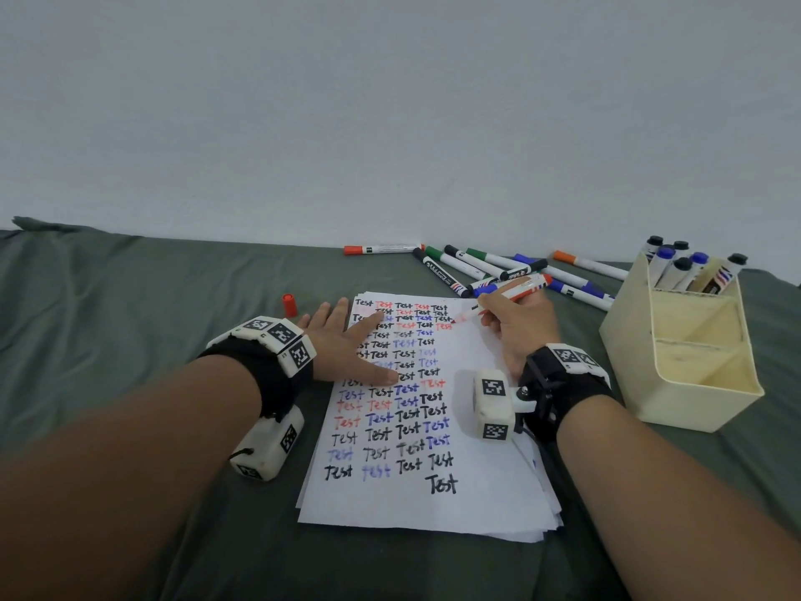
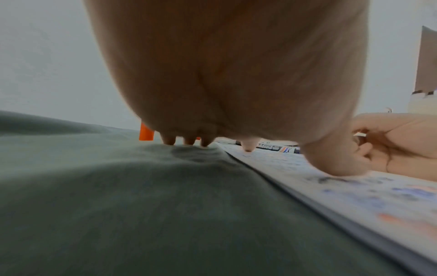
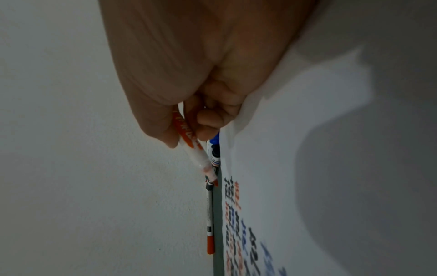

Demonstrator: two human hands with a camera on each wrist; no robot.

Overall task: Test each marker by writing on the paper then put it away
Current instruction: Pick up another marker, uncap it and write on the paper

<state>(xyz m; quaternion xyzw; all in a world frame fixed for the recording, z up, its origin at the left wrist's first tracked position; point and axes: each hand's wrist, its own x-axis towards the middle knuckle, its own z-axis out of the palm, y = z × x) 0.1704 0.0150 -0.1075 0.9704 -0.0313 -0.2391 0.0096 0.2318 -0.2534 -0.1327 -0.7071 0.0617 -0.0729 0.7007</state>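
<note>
At top right of paper [image 1: 485, 427]: red marker [image 1: 503, 298], uncapped, tip at sheet beside last red "Test", barrel slanting up to right. Right hand [image 1: 518, 327] fingers [image 3: 208, 119] curled round barrel mid-length, gripping it. Left hand [image 1: 346, 344] flat, fingers straight and spread, pressing paper's left edge. Red cap [image 1: 289, 304] upright on green bed sheet [image 1: 130, 318], just left of left hand. Loose markers [image 1: 477, 266] beyond paper near wall. Cream organizer [image 1: 680, 362] at right, more markers in rear compartment.
</note>
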